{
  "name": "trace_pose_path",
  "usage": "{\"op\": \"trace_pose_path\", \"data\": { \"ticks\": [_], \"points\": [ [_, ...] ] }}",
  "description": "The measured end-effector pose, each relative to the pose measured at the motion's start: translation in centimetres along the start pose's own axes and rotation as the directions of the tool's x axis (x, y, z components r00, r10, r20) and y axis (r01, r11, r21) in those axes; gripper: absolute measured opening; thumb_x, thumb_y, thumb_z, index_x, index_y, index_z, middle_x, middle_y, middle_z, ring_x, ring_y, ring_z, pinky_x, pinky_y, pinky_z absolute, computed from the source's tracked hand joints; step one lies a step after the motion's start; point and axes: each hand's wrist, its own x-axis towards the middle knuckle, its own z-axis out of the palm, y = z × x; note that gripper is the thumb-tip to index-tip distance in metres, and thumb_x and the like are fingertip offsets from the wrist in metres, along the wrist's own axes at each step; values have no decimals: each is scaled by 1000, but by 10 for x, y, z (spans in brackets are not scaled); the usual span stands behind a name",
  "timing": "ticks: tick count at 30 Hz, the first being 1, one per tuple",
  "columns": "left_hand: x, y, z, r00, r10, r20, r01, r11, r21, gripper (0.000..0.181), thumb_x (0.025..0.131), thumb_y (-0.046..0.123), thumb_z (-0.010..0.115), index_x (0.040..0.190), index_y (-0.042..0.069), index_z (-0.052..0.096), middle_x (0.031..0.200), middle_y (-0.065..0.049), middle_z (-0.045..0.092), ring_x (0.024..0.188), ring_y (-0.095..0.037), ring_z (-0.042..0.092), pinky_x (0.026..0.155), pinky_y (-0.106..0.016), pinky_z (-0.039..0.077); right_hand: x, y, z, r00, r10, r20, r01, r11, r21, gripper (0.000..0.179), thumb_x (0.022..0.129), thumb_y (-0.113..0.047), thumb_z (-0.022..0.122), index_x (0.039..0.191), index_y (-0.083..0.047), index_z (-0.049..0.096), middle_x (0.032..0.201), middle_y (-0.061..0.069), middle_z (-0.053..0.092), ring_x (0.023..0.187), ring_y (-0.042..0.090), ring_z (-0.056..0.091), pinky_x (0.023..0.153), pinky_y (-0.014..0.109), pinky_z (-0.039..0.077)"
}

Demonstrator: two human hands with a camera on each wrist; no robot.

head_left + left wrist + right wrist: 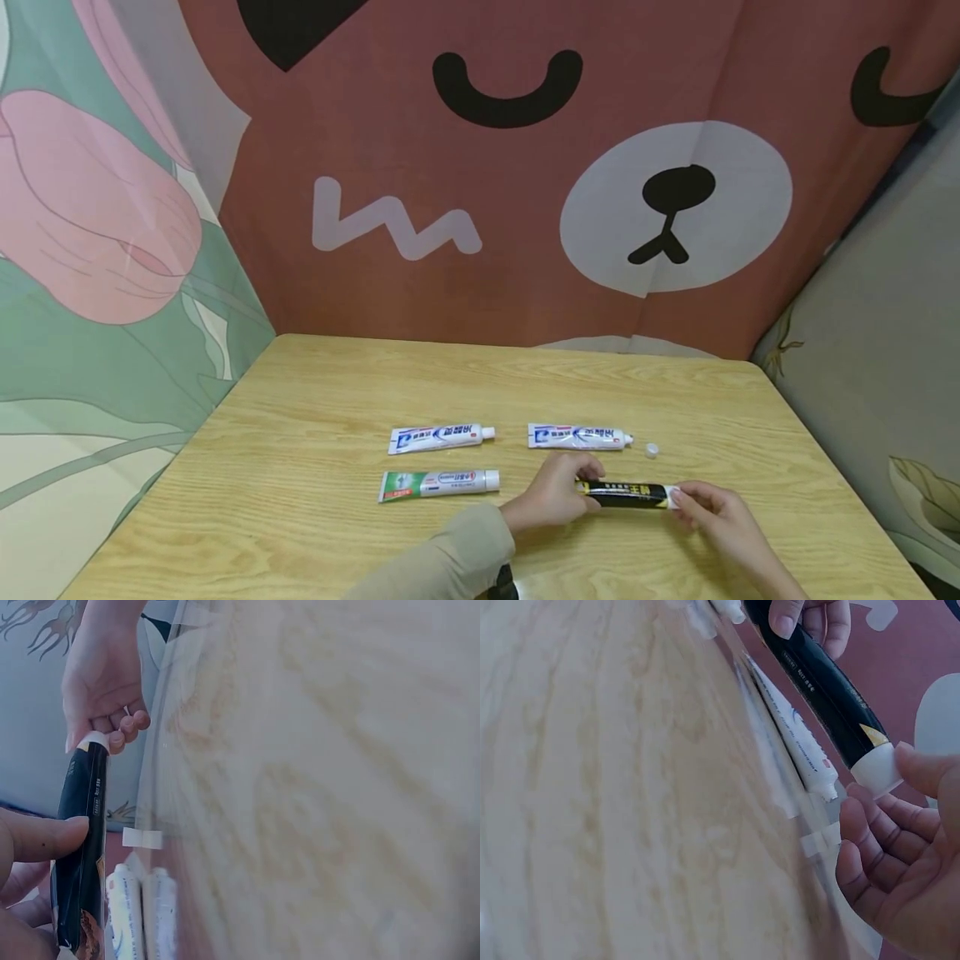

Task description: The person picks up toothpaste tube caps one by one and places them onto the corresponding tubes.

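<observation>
Black glossy slim tube (632, 495) pinched by L hand (558, 490), its white round plastic cap (876, 769) by R hand (716, 510); over-squeezing cd force a spurt.

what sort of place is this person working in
Probably an indoor corner closed off with hangings, perhaps for filming: a wood-grain table stands before a cartoon-animal hanging, with a flower-print hanging along its left side. The creases suggest cloth.

Blue-white tubes (437, 437) flank a gap, the left hand (553, 492) blocking nearside.
</observation>
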Motion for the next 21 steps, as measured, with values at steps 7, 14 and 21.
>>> {"op": "trace_pose_path", "data": {
  "ticks": [7,14,21],
  "points": [
    [4,-6,5,998,-56,41,57,998,-16,33,65,-1,79,95,3,65,82,2,64,74,2,53,69,-10,42,1,5,4,997,81,10,-81,997,5,26,93,-8,52,104,16,58,77,6,64,62,9,56,53,26,48],
    [6,-10,9,994,-72,80,72,997,2,33,65,-5,77,94,1,64,79,1,63,71,1,53,67,-10,42,-1,9,4,992,119,30,-119,993,2,32,92,-9,54,106,20,54,76,5,66,62,9,57,52,25,47],
    [8,-8,8,990,-95,101,95,995,11,29,70,-4,73,97,1,64,83,-2,64,74,-1,55,70,-10,43,-2,8,0,988,143,52,-141,989,-45,34,92,-12,56,108,18,54,78,8,66,60,8,56,49,24,45]
  ]
}}
